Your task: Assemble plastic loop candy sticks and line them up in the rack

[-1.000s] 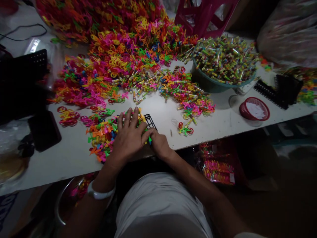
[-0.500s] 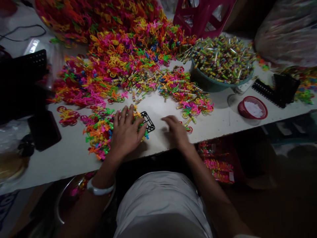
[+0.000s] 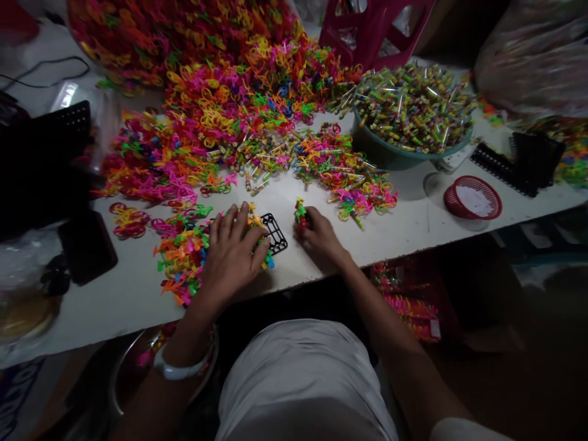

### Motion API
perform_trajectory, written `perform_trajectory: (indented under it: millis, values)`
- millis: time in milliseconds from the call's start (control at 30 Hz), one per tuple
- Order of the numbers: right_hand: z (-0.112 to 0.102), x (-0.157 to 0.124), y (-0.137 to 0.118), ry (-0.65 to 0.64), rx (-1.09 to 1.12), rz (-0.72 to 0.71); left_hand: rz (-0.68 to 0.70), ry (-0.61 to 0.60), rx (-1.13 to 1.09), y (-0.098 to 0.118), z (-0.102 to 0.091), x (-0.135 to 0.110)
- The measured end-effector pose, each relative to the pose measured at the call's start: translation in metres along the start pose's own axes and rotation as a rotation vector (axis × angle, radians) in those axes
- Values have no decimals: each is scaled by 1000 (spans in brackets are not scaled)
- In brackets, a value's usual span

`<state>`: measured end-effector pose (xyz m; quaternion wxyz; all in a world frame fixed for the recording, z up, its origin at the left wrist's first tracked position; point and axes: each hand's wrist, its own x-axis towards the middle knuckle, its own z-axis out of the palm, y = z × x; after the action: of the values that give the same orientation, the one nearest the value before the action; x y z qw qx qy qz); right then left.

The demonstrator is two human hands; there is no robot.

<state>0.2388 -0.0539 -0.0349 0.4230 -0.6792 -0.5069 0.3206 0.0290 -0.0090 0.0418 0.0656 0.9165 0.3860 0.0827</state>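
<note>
My left hand (image 3: 233, 248) lies spread, palm down, over colourful plastic pieces and the near side of a black plastic grid frame (image 3: 275, 236). The frame's left part is hidden beneath hand and pieces. To its right, my right hand (image 3: 321, 236) is closed on small plastic toy pieces (image 3: 301, 213), green and yellow on top with red below. Their exact shape is too small to make out. Left of my left hand sits a heap of orange, yellow, green and blue pieces (image 3: 181, 257).
Behind lies a large mound of bright plastic pieces (image 3: 229, 98). A teal basin (image 3: 390, 150) of small clear tubes, a red basket (image 3: 473, 214) with white contents, and black grid frames (image 3: 500, 168) stand right. A dark phone (image 3: 87, 248) lies left. The table's near edge runs before my body.
My right hand has closed on small pieces and taken them from the table at its right. My left hand stays over the heap and frame. The view has shifted slightly.
</note>
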Motion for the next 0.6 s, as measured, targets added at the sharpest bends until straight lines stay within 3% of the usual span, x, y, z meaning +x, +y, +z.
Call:
perform_trajectory:
  millis: [100,200,367,467,600]
  values:
    - [37,19,-4,-70,291,19,5,-24,1,1,-3,-4]
    - [55,31,-9,-142,387,14,-18,-17,-24,2,-6,-3]
    - [57,34,-12,-164,272,-21,-25,21,-14,-1,-6,10]
    - [54,34,-12,-164,253,7,22,-23,-10,-4,-1,19]
    - [49,35,-20,-170,-41,-79,-10,-53,-32,-5,7,24]
